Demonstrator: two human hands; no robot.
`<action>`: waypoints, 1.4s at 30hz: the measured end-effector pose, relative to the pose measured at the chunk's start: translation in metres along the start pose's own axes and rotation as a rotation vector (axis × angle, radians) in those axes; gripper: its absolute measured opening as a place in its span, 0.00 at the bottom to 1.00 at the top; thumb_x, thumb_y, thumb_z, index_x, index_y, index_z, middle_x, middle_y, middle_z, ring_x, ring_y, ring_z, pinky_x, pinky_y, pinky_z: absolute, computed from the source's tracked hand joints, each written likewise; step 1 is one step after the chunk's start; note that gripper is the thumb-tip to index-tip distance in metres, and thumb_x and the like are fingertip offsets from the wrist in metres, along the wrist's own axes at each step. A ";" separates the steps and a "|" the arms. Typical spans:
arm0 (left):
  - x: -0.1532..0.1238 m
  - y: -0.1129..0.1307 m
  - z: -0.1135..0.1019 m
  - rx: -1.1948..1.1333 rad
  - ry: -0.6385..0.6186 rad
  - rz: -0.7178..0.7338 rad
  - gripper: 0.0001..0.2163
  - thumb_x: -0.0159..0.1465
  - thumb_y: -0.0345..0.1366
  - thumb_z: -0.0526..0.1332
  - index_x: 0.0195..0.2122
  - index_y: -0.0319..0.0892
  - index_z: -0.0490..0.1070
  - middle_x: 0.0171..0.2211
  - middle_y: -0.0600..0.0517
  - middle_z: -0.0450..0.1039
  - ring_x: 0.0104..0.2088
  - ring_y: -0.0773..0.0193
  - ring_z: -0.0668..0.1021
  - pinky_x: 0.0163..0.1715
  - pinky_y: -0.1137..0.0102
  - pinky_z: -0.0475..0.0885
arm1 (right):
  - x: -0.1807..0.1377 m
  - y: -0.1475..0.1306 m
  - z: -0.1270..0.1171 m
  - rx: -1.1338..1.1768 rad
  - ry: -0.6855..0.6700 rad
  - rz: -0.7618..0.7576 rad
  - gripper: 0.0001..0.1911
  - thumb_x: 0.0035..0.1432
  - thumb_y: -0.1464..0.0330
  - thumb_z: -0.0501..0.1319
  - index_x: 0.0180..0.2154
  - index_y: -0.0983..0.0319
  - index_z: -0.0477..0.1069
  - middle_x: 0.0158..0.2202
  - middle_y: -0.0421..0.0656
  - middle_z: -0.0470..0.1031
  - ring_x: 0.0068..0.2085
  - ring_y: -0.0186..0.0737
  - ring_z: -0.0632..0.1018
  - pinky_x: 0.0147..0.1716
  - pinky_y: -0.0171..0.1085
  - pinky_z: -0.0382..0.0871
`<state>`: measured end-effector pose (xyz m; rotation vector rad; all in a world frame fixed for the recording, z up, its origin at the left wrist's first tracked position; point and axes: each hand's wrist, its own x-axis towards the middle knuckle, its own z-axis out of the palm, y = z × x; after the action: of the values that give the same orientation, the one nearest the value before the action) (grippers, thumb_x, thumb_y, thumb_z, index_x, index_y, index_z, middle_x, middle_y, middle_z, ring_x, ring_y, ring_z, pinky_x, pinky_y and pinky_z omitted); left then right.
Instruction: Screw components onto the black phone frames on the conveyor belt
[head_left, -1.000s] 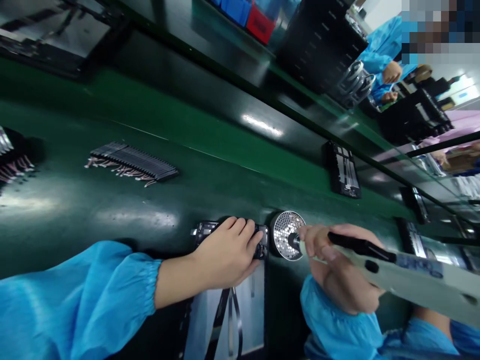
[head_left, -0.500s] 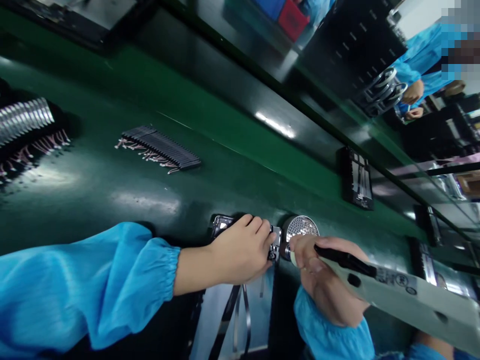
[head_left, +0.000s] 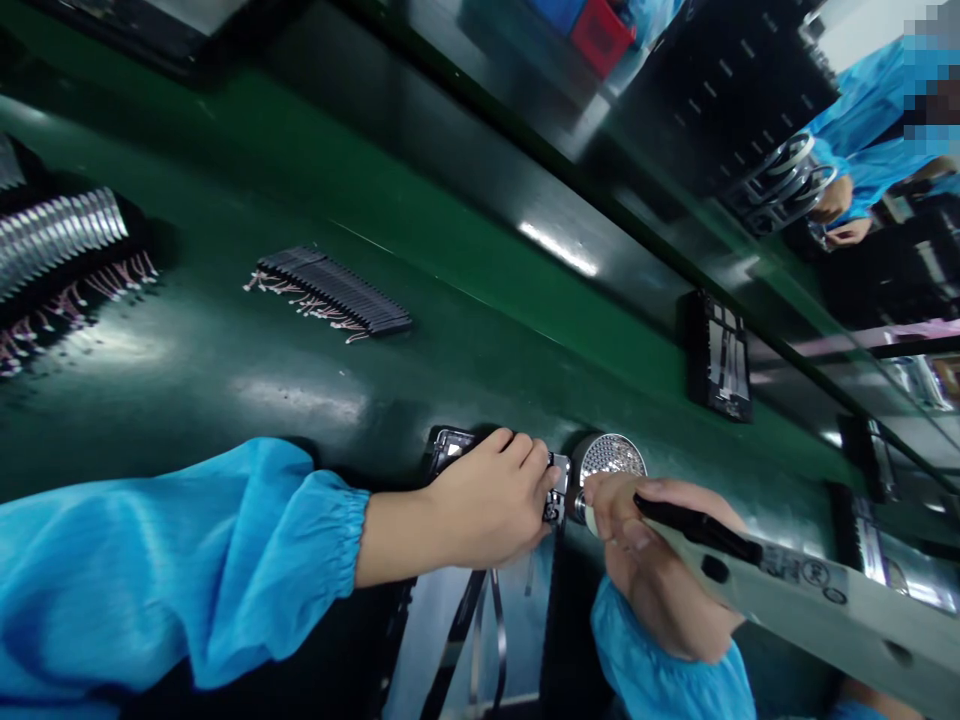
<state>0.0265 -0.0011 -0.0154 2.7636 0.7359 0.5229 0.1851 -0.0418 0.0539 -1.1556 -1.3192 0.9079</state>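
My right hand (head_left: 652, 560) is closed around a pale electric screwdriver (head_left: 817, 600) with a black lever. Its front end points at a round metal screw dish (head_left: 611, 456) with a dimpled top; my fingers hide the tip. My left hand (head_left: 495, 500) lies with curled fingers over the upper end of an opened tablet-like device (head_left: 525, 610), gripping it. Dark and silvery flat strips run down the device's pale inner surface. Metal parts show at its top corner, close beside the dish.
A fanned row of thin dark parts with short wires (head_left: 337, 290) lies on the green bench (head_left: 450, 380). A larger stack of silvery parts (head_left: 67, 240) sits at left. Another device (head_left: 720, 355) rests beyond the dish. A co-worker's hands (head_left: 840, 215) are at upper right.
The view has shifted slightly, so most things appear a little farther right. Both hands keep their places, the left on the device and the right around the screwdriver at the dish.
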 end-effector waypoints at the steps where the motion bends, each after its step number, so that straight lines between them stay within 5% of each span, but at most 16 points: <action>1: 0.000 0.000 0.000 0.000 -0.002 0.002 0.22 0.69 0.45 0.56 0.53 0.30 0.72 0.43 0.36 0.74 0.41 0.48 0.75 0.37 0.58 0.67 | 0.000 0.000 0.000 0.003 -0.002 -0.001 0.13 0.57 0.75 0.63 0.43 0.54 0.76 0.24 0.38 0.71 0.24 0.39 0.72 0.32 0.49 0.73; 12: 0.000 0.001 0.000 0.023 -0.022 0.017 0.22 0.70 0.44 0.55 0.54 0.28 0.73 0.45 0.33 0.75 0.44 0.44 0.76 0.38 0.56 0.69 | -0.005 0.005 0.001 0.039 -0.024 -0.002 0.11 0.58 0.77 0.62 0.41 0.58 0.74 0.25 0.37 0.71 0.26 0.36 0.73 0.37 0.47 0.72; 19: -0.002 0.002 0.006 0.029 0.022 0.010 0.25 0.70 0.46 0.55 0.55 0.28 0.72 0.48 0.32 0.75 0.45 0.43 0.77 0.41 0.54 0.71 | 0.004 0.001 -0.006 0.088 -0.004 -0.016 0.16 0.57 0.76 0.62 0.46 0.56 0.75 0.23 0.35 0.69 0.24 0.36 0.71 0.31 0.44 0.71; 29: -0.009 -0.004 0.004 0.040 0.137 0.129 0.15 0.70 0.38 0.57 0.51 0.34 0.75 0.54 0.34 0.73 0.51 0.42 0.78 0.47 0.51 0.74 | 0.033 -0.001 -0.076 -0.041 0.465 -0.184 0.11 0.45 0.75 0.64 0.35 0.61 0.73 0.17 0.34 0.67 0.19 0.37 0.69 0.29 0.44 0.70; 42: -0.020 -0.001 -0.030 0.006 0.136 0.094 0.09 0.67 0.36 0.59 0.38 0.37 0.77 0.49 0.38 0.75 0.53 0.49 0.77 0.54 0.52 0.77 | 0.032 0.007 -0.098 0.050 0.630 -0.108 0.11 0.45 0.71 0.70 0.34 0.59 0.74 0.22 0.37 0.73 0.24 0.40 0.74 0.29 0.42 0.72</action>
<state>-0.0015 -0.0067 0.0059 2.8003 0.6389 0.7353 0.2858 -0.0203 0.0645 -1.1883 -0.8262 0.4355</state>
